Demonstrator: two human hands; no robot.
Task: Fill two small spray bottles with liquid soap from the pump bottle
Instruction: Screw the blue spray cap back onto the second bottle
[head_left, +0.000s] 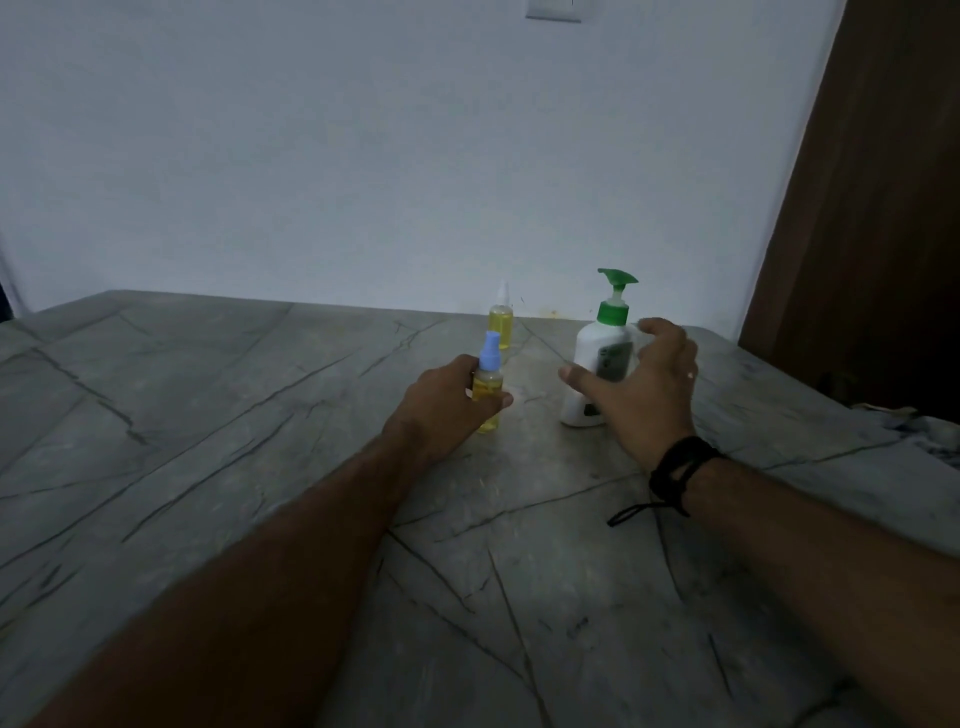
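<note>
A small spray bottle with a blue cap (489, 382), full of yellow liquid, stands on the grey marble table (260, 441). My left hand (447, 405) grips its body from the left. Behind it, near the wall, stands a second small bottle with a clear cap (501, 322), also holding yellow liquid. To the right stands the white pump bottle with a green pump (597, 364). My right hand (644, 384) hovers around it with fingers spread, thumb in front of it; whether it touches is unclear.
A pale wall rises right behind the table's far edge. A brown wooden door or panel (872, 208) fills the right side. Crumpled cloth (930, 426) lies at the table's right edge. A dark band circles my right wrist.
</note>
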